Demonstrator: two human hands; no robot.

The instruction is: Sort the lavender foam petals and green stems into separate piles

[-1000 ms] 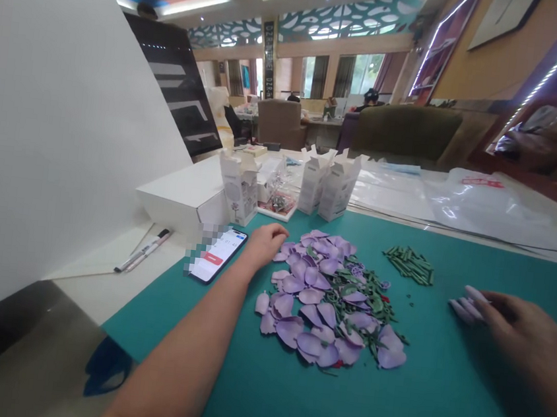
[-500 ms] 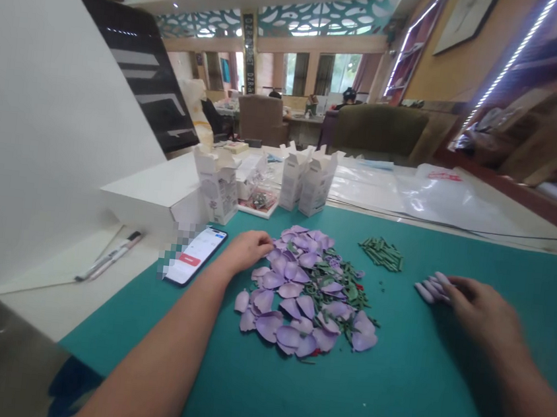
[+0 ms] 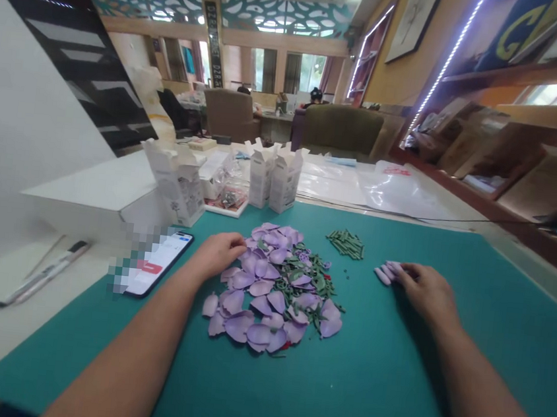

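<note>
A loose heap of lilac foam petals (image 3: 264, 293) mixed with green leaves and stem bits lies on a teal cutting mat (image 3: 390, 379). My left hand (image 3: 216, 255) rests at the heap's upper left edge, fingers curled together, touching petals and holding nothing visible. To the right of the heap, my right hand (image 3: 424, 291) lies with its fingertips on a small row of pale lilac pieces (image 3: 386, 273). Beyond the heap sits a small bundle of green stem pieces (image 3: 345, 243).
A phone with a blurred patch (image 3: 158, 263) lies left of the heap. Behind stand opened white cartons (image 3: 272, 176) and a tray with a bag of small parts (image 3: 225, 196). Pens (image 3: 43, 273) lie left; plastic sheeting (image 3: 360, 185) lies behind the mat.
The view has swung right, so the whole table slides left in the picture. Both hands stay about where they were relative to the heap.
</note>
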